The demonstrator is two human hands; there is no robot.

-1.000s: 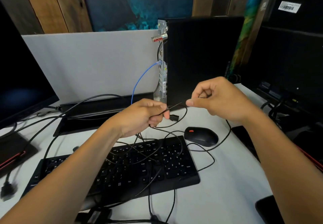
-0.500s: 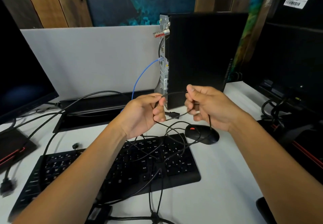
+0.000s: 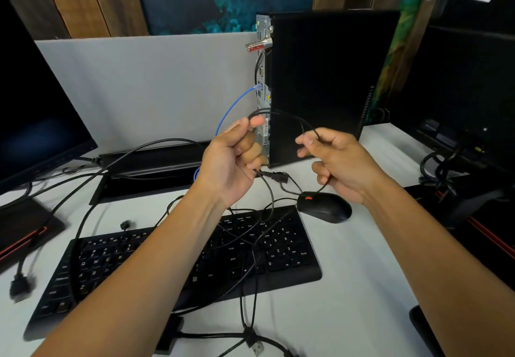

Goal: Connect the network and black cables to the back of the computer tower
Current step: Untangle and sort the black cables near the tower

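Here, my left hand (image 3: 234,159) is raised at about 11 o'clock from the keyboard (image 3: 178,262), its fingers curled round a thin black cable (image 3: 281,114) that I pinch between thumb and forefinger. The cable arches to my right hand (image 3: 340,161) at 1 o'clock, whose thumb and forefinger pinch the same strand while the other fingers curl loosely below. Its black plug (image 3: 278,176) hangs just under my left hand, free of any port, with slack looping down over the keyboard among other black leads.

The computer tower (image 3: 328,83) stands upright at 12 o'clock, behind both hands, its metal back panel (image 3: 263,78) facing 9 o'clock. The blue network cable (image 3: 234,106) is already seated in that panel and curves down behind my left hand. A black mouse (image 3: 324,207) with a red wheel lies at 2 o'clock from the keyboard, below my right hand. A monitor (image 3: 33,111) stands at 9 o'clock, and a grey partition (image 3: 145,89) runs behind the desk (image 3: 362,287).
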